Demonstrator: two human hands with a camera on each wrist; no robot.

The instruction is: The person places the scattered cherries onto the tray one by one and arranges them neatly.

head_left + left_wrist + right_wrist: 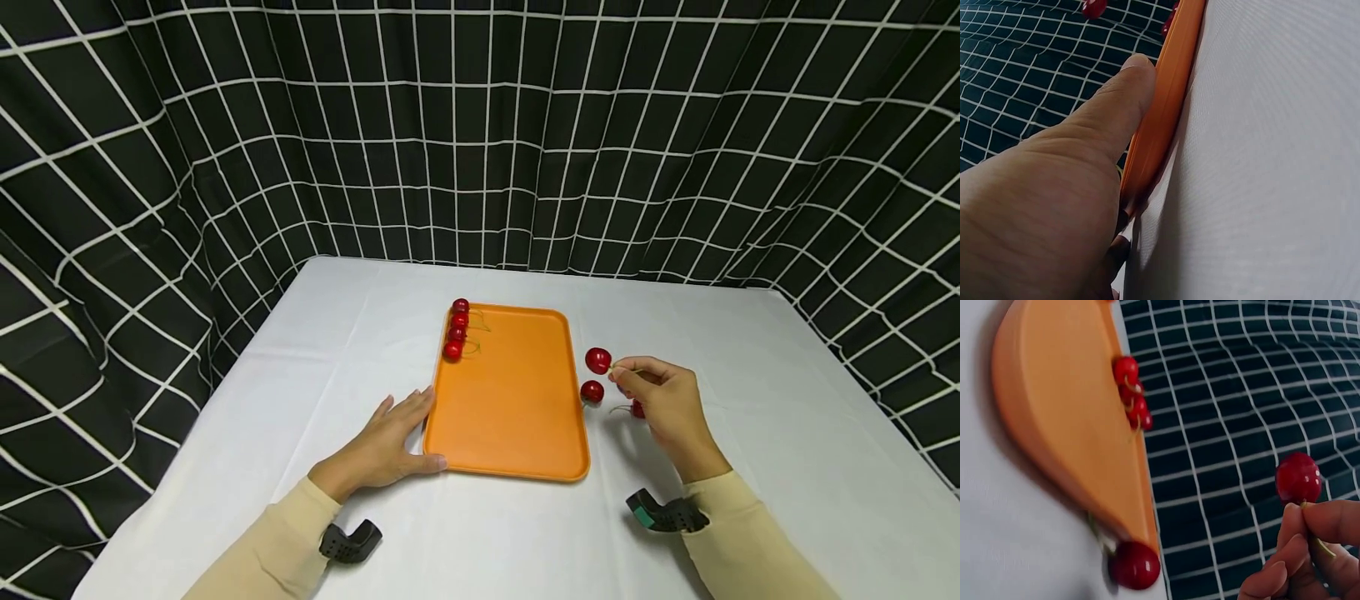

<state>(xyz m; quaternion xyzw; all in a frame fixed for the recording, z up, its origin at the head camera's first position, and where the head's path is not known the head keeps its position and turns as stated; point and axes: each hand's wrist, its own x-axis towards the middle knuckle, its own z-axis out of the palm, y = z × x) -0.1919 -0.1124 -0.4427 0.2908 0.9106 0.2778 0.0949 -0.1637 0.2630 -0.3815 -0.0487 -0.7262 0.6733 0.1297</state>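
Observation:
My right hand (663, 400) pinches the stem of a dark red cherry (597, 360) between thumb and fingertips. In the right wrist view, the held cherry (1298, 477) hangs above the fingertips, its green stem end poking out below them. An orange tray (510, 400) lies on the table, and my left hand (386, 446) spreads at its near left corner, with the thumb (1132, 87) along the rim. Several cherries (457, 333) form a column down the tray's far left side, stems pointing inward.
Beside the tray's right edge a loose cherry (592, 392) sits on the white tablecloth (360, 325). Another cherry (637, 408) lies partly hidden by my right hand. Black curtains with a white grid (480, 167) surround the table's back and sides.

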